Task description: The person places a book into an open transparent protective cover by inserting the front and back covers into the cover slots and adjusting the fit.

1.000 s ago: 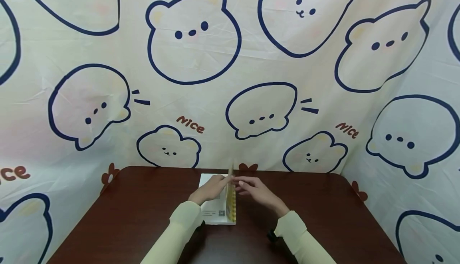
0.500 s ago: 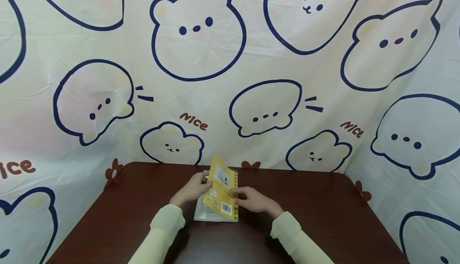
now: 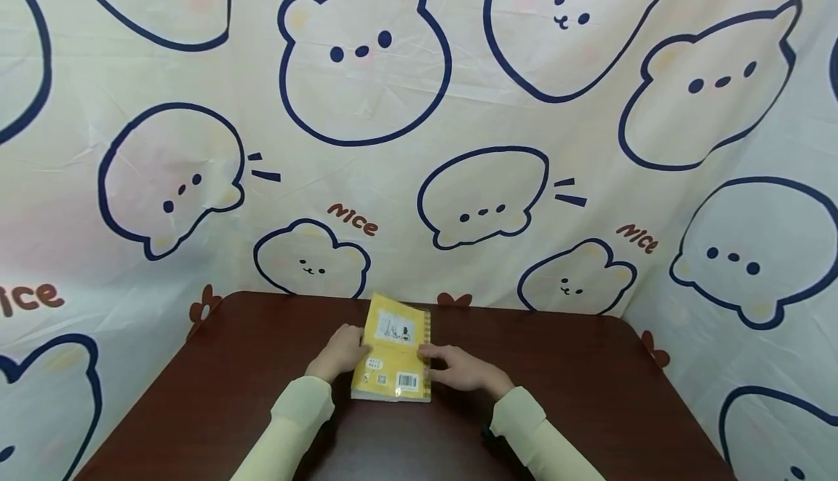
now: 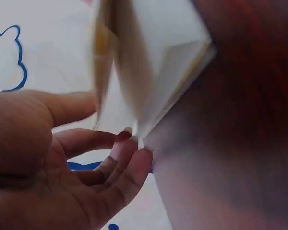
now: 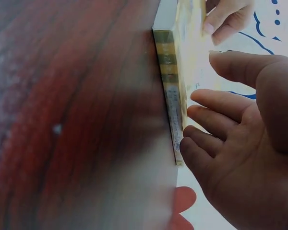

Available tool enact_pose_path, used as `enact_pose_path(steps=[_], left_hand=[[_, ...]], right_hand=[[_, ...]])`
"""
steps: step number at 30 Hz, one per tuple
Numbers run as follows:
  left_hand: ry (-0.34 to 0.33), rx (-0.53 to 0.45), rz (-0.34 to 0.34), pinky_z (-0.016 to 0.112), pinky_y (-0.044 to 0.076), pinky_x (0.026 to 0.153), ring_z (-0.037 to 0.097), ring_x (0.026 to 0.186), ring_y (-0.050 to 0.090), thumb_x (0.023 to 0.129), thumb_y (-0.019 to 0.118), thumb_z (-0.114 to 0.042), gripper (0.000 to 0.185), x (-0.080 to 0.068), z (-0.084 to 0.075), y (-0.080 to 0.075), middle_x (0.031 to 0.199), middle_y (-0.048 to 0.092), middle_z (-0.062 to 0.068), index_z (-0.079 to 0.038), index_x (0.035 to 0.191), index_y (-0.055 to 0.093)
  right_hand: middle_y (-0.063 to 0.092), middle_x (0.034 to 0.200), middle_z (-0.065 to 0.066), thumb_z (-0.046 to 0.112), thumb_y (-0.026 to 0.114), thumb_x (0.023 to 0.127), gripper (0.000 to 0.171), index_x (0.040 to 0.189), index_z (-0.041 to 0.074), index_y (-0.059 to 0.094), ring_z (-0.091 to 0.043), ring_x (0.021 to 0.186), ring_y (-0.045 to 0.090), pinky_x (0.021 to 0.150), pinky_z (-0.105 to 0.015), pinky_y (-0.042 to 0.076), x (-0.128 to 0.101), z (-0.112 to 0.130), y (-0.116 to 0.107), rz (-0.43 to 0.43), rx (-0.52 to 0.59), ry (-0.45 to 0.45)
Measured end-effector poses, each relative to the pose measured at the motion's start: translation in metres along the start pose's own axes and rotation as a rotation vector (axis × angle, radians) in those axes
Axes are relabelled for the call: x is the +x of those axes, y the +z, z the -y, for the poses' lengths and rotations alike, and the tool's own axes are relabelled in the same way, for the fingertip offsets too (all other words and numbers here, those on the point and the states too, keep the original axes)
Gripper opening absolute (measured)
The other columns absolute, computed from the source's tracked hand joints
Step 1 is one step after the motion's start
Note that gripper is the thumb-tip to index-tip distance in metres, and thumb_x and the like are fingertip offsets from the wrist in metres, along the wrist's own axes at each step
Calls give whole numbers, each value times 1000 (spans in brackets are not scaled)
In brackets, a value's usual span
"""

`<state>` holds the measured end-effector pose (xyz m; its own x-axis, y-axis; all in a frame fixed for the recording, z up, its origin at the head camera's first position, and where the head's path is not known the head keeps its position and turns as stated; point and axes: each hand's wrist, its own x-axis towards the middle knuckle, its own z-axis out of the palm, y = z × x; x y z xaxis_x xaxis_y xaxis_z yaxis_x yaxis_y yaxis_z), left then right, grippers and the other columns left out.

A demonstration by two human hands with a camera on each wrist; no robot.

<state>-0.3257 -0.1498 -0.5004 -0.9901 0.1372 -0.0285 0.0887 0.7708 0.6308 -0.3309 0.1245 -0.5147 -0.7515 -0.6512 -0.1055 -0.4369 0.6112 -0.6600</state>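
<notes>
A thick yellow book (image 3: 391, 354) lies on the table, its cover with a picture panel and barcode facing up. Thumb on the cover's left edge, my left hand (image 3: 338, 352) holds that side. In the left wrist view the cover (image 4: 102, 62) stands away from the white pages (image 4: 165, 38), between the thumb and the curled fingers. My right hand (image 3: 466, 369) is at the spine side, fingers loosely extended. The right wrist view shows its fingertips beside the striped spine (image 5: 169, 67), the thumb held apart.
The dark reddish-brown table (image 3: 556, 372) has rounded far corners. Behind it and at its sides hangs a pale cloth (image 3: 386, 183) printed with blue-outlined bears.
The yellow cover has swung over from upright to the left and down, almost flat on the pages. My left hand has moved left with it; my right hand has settled lower beside the spine.
</notes>
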Motion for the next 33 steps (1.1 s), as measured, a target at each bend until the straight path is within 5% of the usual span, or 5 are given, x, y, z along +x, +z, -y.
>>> enact_pose_path(steps=[5,9,12,18,33], left_hand=[[-21,95,-31,35,53,68,24,77,58,92,73,-10,20,1,1,6,91,59,16,6,104,70],[8,153,-41,54,49,100,40,119,56,89,76,-9,55,3,1,8,133,55,29,10,137,57],[52,126,15,60,35,115,48,144,37,93,71,-6,54,5,1,9,154,40,32,7,142,54],[89,104,176,62,31,116,49,148,28,95,69,-17,55,4,2,8,160,27,33,3,144,54],[171,72,210,59,28,119,43,153,23,85,85,-30,72,11,-23,31,163,32,22,4,141,56]], right_hand=[[38,162,-9,31,58,104,55,152,7,47,-28,150,34,118,-49,35,-1,3,2,10,-41,18],[42,159,-13,29,61,102,52,145,1,54,-30,149,37,117,-49,37,1,9,3,-10,-111,20],[44,157,-16,27,65,100,52,142,-2,55,-31,148,39,117,-48,38,5,13,4,-27,-154,-1],[32,164,-14,33,69,97,67,153,6,44,-31,152,30,120,-48,33,14,17,10,-8,-143,-26],[22,165,-24,35,81,88,90,154,-6,36,-39,152,28,118,-54,32,10,16,8,-56,-111,151]])
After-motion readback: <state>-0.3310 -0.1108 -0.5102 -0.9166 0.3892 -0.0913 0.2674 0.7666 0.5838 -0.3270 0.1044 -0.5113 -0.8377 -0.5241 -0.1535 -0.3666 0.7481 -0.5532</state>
